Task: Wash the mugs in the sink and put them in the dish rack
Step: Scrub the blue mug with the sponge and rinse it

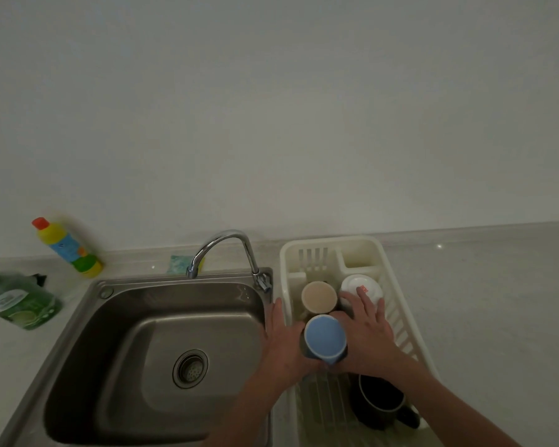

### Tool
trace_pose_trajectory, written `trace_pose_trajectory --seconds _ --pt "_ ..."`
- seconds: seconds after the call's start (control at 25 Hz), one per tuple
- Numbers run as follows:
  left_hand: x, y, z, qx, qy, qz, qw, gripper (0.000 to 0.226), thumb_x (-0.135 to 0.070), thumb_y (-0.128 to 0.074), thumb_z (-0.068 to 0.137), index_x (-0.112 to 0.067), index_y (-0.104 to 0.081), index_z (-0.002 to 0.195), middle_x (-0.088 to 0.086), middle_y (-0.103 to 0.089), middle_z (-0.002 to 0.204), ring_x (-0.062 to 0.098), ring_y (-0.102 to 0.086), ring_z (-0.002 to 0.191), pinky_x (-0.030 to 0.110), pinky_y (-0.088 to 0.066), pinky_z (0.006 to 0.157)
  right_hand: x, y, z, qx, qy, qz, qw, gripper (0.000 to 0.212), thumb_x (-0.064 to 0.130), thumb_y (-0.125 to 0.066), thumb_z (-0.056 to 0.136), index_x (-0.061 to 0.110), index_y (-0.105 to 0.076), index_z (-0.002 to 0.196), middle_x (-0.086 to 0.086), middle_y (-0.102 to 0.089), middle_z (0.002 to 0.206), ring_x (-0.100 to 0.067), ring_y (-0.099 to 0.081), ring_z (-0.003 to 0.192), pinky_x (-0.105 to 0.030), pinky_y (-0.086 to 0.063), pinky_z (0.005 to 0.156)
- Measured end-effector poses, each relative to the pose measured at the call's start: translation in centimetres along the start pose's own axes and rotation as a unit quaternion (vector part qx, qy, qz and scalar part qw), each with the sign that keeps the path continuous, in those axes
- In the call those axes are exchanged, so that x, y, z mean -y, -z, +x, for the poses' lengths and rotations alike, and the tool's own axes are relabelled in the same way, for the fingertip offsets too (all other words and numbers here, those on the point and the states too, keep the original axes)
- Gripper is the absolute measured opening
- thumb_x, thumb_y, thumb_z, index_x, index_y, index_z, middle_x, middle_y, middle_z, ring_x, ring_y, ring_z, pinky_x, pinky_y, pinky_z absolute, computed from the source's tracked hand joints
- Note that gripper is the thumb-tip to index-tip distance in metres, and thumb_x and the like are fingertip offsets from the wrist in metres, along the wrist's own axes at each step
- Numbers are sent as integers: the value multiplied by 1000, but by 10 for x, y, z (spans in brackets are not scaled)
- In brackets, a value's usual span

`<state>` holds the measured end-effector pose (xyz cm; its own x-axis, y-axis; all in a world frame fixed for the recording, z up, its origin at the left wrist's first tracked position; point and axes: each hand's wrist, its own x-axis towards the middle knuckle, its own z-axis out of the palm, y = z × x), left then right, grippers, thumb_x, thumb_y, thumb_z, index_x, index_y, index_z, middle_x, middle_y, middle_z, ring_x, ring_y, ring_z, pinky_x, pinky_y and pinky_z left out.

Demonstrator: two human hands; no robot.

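Blue mug [324,337] upside down in dish rack [397,321], lower mid-right of frame, left hand [283,341] & right hand [367,330] spread flat vs its sides; prob wet, slick, breakable ceramic, so grip the body firmly.

A pale speckled countertop [484,285] carries a steel sink [78,321] set into it, a white dish rack [284,253] just right of the sink, and two bottles [67,246] [20,300] near its left edge, one upright, one lying.
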<state>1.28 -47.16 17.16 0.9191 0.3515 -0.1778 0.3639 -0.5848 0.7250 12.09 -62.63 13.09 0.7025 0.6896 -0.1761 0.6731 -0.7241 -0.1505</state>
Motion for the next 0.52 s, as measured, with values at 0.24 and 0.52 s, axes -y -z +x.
trace_pose_trajectory --seconds 0.24,0.52 --pt "6 0 13 -9 -9 -22 1000 100 -46 -95 53 -61 -16 112 6 -14 163 26 -13 151 53 -25 118 -4 -5 2 12 -5 -7 1000 109 98 -40 42 28 -62 122 -18 -34 153 -45 -24 139 -65 -13 106" --pt "31 -14 22 97 -8 148 984 113 -80 -71 51 -48 -26 149 8 19 163 31 4 152 48 -17 122 -3 10 3 80 4 -30 996 126 103 -36 46 29 -35 148 -12 8 165 -42 15 148 -71 3 112"
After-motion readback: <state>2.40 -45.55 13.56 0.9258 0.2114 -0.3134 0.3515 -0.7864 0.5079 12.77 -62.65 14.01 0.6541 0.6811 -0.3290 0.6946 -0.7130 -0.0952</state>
